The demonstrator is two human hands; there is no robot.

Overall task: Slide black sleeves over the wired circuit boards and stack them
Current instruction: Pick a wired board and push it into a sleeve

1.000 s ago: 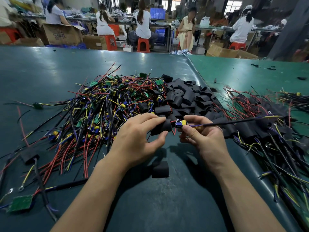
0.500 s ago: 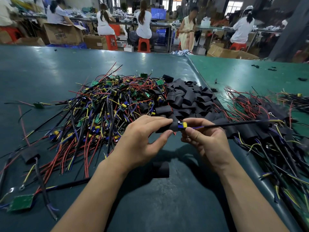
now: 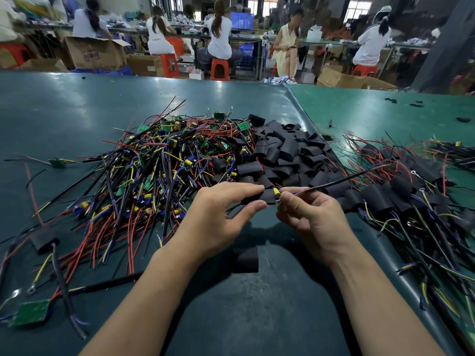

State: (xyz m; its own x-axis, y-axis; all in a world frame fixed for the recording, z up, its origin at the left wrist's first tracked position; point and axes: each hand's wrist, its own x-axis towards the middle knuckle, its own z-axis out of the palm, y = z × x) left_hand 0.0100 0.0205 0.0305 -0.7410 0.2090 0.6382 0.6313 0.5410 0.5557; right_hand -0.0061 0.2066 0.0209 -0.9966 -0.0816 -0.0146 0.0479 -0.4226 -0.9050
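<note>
Hands meet above the dark green table mat: left hand pinches a short black sleeve between thumb and fingers, while right hand grips the black-sheathed wire bundle coming off the board. Board itself is pretty much swallowed by the sleeve, looks like only a yellow component pokes out. Loose flat black sleeve lies on the mat just below the hands.

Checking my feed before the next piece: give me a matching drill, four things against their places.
Things:
1. black sleeve
2. loose sleeve
3. pile of empty sleeves
4. bare green circuit board

Places:
A. table's near left corner
B. pinched in the left hand, right hand feeding its wires
C. on the mat between the forearms
D. heaped beyond the hands

Pairs: 1-B, 2-C, 3-D, 4-A
</note>
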